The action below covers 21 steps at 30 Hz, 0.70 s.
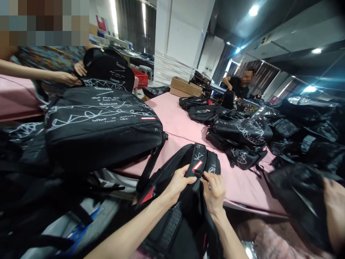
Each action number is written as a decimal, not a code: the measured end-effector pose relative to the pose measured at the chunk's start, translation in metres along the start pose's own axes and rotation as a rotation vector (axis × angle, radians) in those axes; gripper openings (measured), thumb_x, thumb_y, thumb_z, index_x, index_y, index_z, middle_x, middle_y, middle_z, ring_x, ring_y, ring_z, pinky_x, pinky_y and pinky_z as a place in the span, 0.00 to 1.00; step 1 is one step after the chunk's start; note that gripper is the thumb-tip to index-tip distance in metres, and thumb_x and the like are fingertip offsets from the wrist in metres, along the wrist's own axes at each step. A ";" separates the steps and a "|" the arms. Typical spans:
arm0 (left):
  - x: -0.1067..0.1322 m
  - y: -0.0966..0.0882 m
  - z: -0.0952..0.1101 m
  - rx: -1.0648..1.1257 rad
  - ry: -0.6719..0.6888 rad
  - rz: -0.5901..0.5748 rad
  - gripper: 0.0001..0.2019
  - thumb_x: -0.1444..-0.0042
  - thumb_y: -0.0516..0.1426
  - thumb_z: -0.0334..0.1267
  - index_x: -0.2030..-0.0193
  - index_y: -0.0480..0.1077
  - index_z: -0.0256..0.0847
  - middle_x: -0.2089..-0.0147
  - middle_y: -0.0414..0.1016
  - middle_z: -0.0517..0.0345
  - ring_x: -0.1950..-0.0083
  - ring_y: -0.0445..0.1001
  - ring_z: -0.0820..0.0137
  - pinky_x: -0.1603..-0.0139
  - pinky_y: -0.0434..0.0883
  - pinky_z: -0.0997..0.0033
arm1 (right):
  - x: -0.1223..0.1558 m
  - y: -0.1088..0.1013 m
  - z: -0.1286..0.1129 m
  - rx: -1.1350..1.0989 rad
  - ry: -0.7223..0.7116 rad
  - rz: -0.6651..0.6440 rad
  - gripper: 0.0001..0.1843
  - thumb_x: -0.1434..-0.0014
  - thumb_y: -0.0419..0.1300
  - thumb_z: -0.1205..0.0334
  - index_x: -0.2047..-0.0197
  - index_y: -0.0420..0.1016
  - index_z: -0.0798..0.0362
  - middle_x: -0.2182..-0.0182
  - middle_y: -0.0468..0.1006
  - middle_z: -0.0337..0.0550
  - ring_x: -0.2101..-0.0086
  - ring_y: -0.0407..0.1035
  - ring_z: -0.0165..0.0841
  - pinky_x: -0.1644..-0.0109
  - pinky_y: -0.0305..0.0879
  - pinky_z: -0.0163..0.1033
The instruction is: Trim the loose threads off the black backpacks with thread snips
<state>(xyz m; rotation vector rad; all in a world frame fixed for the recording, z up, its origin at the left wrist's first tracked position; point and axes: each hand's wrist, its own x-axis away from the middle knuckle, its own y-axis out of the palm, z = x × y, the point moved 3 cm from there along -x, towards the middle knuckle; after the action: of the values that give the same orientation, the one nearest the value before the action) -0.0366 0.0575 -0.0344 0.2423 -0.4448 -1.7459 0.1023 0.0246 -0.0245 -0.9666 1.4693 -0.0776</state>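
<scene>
Black backpack (pixel 185 201) in my head view: it leans at the near edge of the pink table (pixel 175 124), padded back towards me, directly under and between my hands. My left hand (pixel 179 182) has its thumb and fingers closed on the shoulder strap (pixel 198 154), just beside a red-and-white tag (pixel 197 166) too small to read. My right hand (pixel 214 189) pinches a small dark fitting (pixel 198 174) below that tag; its exact kind is hidden. White scribbles mark the strap. Left of me, a larger printed backpack (pixel 105 138) reads "Success" twice and "What it actually looks like".
</scene>
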 end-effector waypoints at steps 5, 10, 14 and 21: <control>0.001 0.001 -0.004 0.015 -0.007 0.026 0.19 0.64 0.59 0.26 0.61 0.73 0.37 0.64 0.75 0.59 0.61 0.70 0.69 0.57 0.64 0.71 | 0.002 0.007 -0.003 0.070 0.006 -0.014 0.12 0.41 0.54 0.68 0.56 0.73 0.52 0.68 0.76 0.46 0.66 0.66 0.35 0.63 0.63 0.41; 0.003 -0.006 -0.013 -0.039 -0.030 -0.001 0.20 0.63 0.60 0.28 0.57 0.72 0.38 0.59 0.77 0.57 0.55 0.71 0.64 0.51 0.65 0.67 | 0.008 0.010 -0.004 -0.081 0.131 -0.057 0.08 0.42 0.55 0.66 0.61 0.75 0.51 0.69 0.76 0.44 0.68 0.66 0.34 0.63 0.63 0.40; 0.015 -0.053 -0.039 -0.161 -0.130 0.026 0.28 0.65 0.65 0.36 0.51 0.69 0.38 0.51 0.74 0.51 0.47 0.69 0.58 0.44 0.63 0.58 | 0.034 0.000 0.038 -0.420 0.587 -0.148 0.09 0.45 0.57 0.59 0.61 0.72 0.53 0.68 0.76 0.43 0.67 0.69 0.34 0.63 0.65 0.39; 0.027 -0.147 -0.029 -0.457 -0.243 0.348 0.31 0.70 0.65 0.55 0.58 0.72 0.41 0.57 0.77 0.49 0.50 0.72 0.55 0.48 0.69 0.60 | 0.098 -0.032 0.140 -0.480 1.033 -0.003 0.22 0.60 0.67 0.53 0.62 0.73 0.57 0.74 0.74 0.40 0.71 0.68 0.33 0.66 0.65 0.38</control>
<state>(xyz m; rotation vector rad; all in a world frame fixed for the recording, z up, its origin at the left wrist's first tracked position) -0.1615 0.0519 -0.1204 -0.3584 -0.2325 -1.4877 0.2539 0.0159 -0.1092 -1.4145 2.5063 -0.2629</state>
